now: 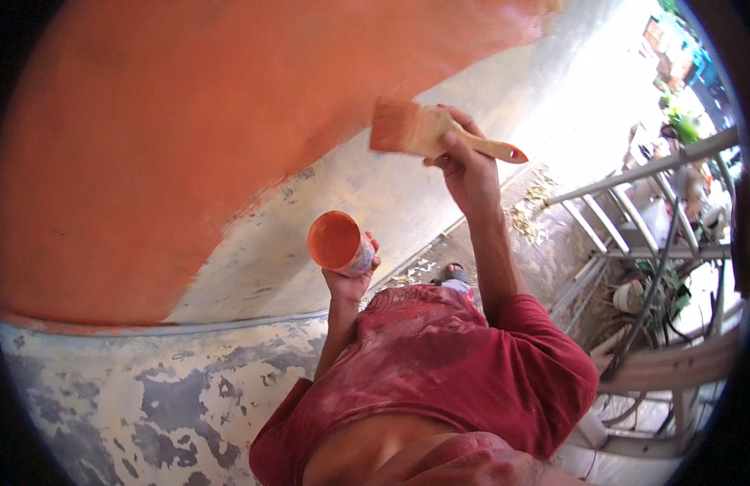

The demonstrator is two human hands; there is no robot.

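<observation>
In my right hand [468,166] is a wide paintbrush [427,131], held by its pale wooden handle with the fingers closed round it. Its broad bristles are coated orange and point left toward the wall; whether they touch it I cannot tell. My left hand [354,275] grips a small paint cup [359,257] from the side and below. The cup's mouth is tilted toward me, and its inside is orange. Orange paint [164,146] covers the upper left of the wall. Below its ragged edge runs a bare, pale grey band [286,235] with dark smudges.
A narrow ledge [229,322] crosses the wall above a patchy, peeling lower section [172,397]. To the right stands a metal ladder [634,215], near a potted plant [630,296] and clutter. Pale flakes [530,215] lie on the floor by my sandalled foot [453,273].
</observation>
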